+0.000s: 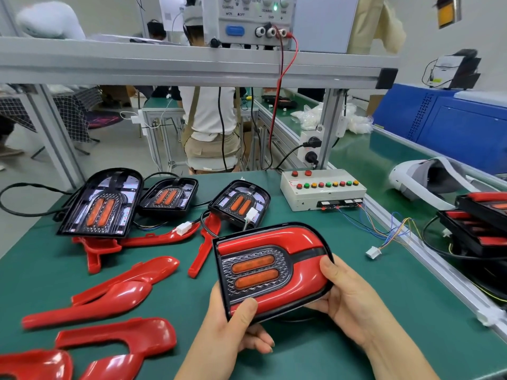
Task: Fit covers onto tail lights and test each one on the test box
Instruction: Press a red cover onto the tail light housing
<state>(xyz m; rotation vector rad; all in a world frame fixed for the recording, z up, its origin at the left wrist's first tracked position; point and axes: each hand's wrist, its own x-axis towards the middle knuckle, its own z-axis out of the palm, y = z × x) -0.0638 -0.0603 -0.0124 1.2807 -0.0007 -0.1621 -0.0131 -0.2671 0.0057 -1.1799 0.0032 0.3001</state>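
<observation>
Clasping tail light (271,267), left hand (233,325) fingers (262,342) curled beneath, right hand (348,294) thumb over its rim

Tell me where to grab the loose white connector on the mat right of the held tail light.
Pinch the white connector across its plastic body, coming from above at its near-left end. Its coloured wires leave the far-right end toward the test box, so grip the body, not them. It lies flat on the mat, touching nothing else.
</observation>
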